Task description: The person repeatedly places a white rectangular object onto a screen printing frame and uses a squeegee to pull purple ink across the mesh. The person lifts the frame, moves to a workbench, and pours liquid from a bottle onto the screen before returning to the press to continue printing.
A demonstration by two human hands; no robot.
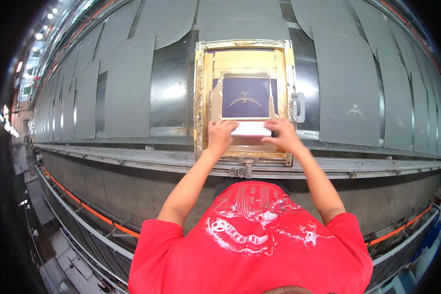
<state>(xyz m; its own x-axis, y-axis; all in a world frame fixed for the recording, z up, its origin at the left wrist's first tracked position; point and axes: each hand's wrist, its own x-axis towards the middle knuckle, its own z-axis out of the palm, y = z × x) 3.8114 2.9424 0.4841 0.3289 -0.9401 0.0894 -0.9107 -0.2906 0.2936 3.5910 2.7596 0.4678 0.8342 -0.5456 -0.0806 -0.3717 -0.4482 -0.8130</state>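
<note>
A wooden-edged printing screen (199, 98) lies flat on the long table, its inner border taped in yellow. Through its dark purple window (246, 85) a thin pale arched design shows. Across the near part of the screen lies a white squeegee (250, 129), with both my hands on it. My left hand (221, 135) grips its left end, fingers curled over the top. At the opposite end, my right hand (284, 136) is closed round it, thumb toward me. The squeegee's lower edge is hidden.
Grey fabric panels (345, 83) cover the table on both sides; one at right bears a small pale arched print (355, 111). A metal rail (176, 159) with clamps runs along the near edge. A light grey handle (300, 107) sits at the screen's right side.
</note>
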